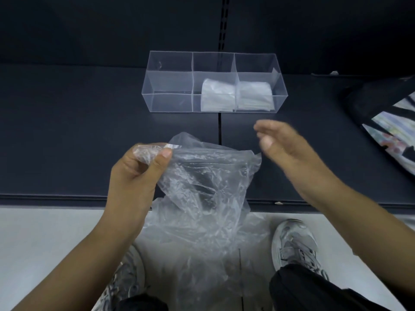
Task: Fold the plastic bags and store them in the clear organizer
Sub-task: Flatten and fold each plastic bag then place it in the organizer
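I noted L hand [137, 173] pinching clear plastic bag [203, 198] corner, ctr frame; R hand [283, 145] empty, fingers relaxed. Judged: flatten on shelf [67, 131] before folding.

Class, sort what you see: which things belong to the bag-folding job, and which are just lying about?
Job: loose plastic bag, gripped by the left hand; clear organizer; middle folded bag; right folded bag.
Lying about: patterned dark bag; white scrap on the shelf.

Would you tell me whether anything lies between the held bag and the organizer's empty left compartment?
Nothing visible does. The plastic bag, pinched by the left hand, faces bare dark shelf up to the clear organizer; its left compartment is open-topped and empty. The right hand hovers off to the side.
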Motion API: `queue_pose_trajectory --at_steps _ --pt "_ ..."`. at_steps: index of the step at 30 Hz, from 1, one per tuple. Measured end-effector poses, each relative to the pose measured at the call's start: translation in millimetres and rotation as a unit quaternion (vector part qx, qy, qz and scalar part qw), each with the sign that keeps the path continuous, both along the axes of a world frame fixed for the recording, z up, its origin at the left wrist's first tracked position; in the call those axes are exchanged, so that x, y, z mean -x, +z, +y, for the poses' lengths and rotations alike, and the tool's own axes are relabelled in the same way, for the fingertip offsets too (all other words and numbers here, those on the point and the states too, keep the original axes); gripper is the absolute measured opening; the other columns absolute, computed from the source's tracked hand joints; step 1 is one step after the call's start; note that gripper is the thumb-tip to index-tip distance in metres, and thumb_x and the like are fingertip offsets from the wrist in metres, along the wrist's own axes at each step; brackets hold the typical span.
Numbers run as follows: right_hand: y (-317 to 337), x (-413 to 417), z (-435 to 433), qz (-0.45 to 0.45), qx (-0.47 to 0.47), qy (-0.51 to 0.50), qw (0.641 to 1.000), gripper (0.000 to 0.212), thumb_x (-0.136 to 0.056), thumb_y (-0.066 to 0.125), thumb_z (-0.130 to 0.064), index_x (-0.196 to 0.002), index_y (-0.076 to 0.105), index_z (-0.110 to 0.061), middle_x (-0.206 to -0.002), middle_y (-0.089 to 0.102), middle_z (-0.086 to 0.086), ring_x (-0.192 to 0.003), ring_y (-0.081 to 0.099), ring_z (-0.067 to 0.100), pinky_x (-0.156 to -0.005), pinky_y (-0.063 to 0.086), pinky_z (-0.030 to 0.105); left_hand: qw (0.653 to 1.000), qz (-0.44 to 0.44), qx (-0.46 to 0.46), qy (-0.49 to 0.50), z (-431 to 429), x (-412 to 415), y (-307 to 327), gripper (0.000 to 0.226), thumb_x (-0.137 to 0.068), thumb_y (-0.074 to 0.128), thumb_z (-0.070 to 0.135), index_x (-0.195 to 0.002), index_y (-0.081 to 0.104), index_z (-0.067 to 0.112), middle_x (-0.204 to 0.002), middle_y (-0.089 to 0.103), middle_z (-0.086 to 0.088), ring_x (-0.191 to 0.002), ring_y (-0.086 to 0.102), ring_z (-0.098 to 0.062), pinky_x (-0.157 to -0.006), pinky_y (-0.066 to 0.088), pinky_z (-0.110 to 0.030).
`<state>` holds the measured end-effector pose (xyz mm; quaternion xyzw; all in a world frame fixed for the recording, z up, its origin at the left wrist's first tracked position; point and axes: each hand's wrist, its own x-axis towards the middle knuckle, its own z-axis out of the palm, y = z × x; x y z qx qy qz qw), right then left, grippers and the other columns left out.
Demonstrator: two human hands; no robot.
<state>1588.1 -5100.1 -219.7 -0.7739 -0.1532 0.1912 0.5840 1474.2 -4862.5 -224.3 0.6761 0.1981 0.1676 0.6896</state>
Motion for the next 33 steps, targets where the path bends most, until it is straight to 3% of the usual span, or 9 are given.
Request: queue_pose_trajectory --at_steps 2,4,8,13,17,20,23,26,33 --pt "-7 5 4 0.052 0.071 0.079 0.993 0.063 -0.069 0.072 -0.057 -0.125 0.055 -0.037 -0.140 0.044 -0.022 -0.125 0.040 -0.013 -0.098 0.036 0.012 1.000 0.000 -0.001 -0.002 -1 1 0 0.016 -0.083 0.067 0.036 -0.082 0.069 0.021 -0.083 0.073 0.003 -0.078 0.069 -0.009 -0.068 0.053 -0.016" --pt "-14 7 8 0.088 0.057 0.078 0.991 0.042 -0.066 0.074 -0.041 -0.104 0.069 -0.025 -0.135 0.050 -0.018 -0.117 0.050 -0.010 -0.097 0.040 0.015 1.000 0.003 0.002 -0.005 -2 2 1 0.015 -0.082 0.067 0.039 -0.080 0.069 0.025 -0.083 0.072 0.003 -0.079 0.069 -0.011 -0.068 0.053 -0.018" --pt "-12 2 3 0.150 -0.093 -0.018 0.984 0.011 -0.077 0.066 -0.028 -0.083 0.071 -0.021 -0.091 0.073 -0.003 -0.082 0.069 0.010 -0.073 0.053 0.022 1.000 0.015 -0.021 0.000 0 2 -1 0.020 -0.080 0.066 0.041 -0.070 0.064 0.024 -0.072 0.067 0.005 -0.070 0.064 -0.009 -0.067 0.051 -0.017" --pt "-8 -1 2 0.041 -0.032 -0.100 0.994 0.028 -0.089 0.065 -0.029 -0.086 0.063 -0.001 -0.065 0.058 0.014 -0.060 0.054 0.018 -0.056 0.047 0.023 0.993 0.106 -0.030 0.037 1 4 -8 0.025 -0.083 0.067 0.033 -0.072 0.059 0.012 -0.063 0.061 -0.008 -0.051 0.056 -0.011 -0.046 0.048 -0.018" --pt "1 0 8 -0.007 0.015 -0.066 0.998 0.038 -0.087 0.068 -0.032 -0.075 0.054 0.001 -0.052 0.049 0.003 -0.048 0.042 0.013 -0.049 0.039 0.021 0.971 0.133 -0.190 0.064 14 -4 -3 0.029 -0.080 0.065 0.046 -0.095 0.057 0.022 -0.085 0.063 0.010 -0.072 0.059 0.005 -0.064 0.042 -0.006" --pt "9 2 29 -0.023 0.011 0.011 1.000 0.029 -0.086 0.070 -0.028 -0.067 0.055 -0.012 -0.048 0.048 -0.006 -0.045 0.041 0.007 -0.046 0.037 0.018 0.959 0.134 -0.202 -0.147 2 -27 11 0.047 -0.072 0.065 0.065 -0.108 0.062 0.035 -0.100 0.066 0.023 -0.093 0.060 0.011 -0.079 0.044 -0.007" --pt "18 -6 46 -0.026 -0.006 0.075 0.997 0.018 -0.084 0.072 -0.023 -0.071 0.060 -0.020 -0.054 0.055 -0.008 -0.049 0.048 0.006 -0.050 0.041 0.018 0.924 0.194 -0.119 -0.308 -13 -49 16 0.036 -0.074 0.067 0.056 -0.094 0.073 0.026 -0.091 0.073 0.005 -0.080 0.069 -0.007 -0.073 0.052 -0.018" --pt "17 -27 35 0.006 0.025 0.090 0.996 0.014 -0.079 0.077 -0.022 -0.084 0.066 -0.015 -0.052 0.057 -0.007 -0.046 0.050 0.005 -0.048 0.042 0.016 0.957 0.210 -0.038 -0.197 -3 -58 9 0.017 -0.080 0.073 0.038 -0.079 0.075 0.021 -0.071 0.065 -0.015 -0.064 0.059 -0.018 -0.062 0.052 -0.022" --pt "-14 -74 -19 -0.067 0.162 -0.079 0.981 0.011 -0.085 0.070 -0.022 -0.081 0.066 -0.012 -0.053 0.054 -0.001 -0.044 0.047 0.001 -0.053 0.045 0.021 0.972 0.229 -0.043 0.041 31 -44 -24 0.024 -0.087 0.068 0.032 -0.084 0.066 0.008 -0.070 0.060 -0.004 -0.059 0.054 -0.015 -0.042 0.044 -0.013"
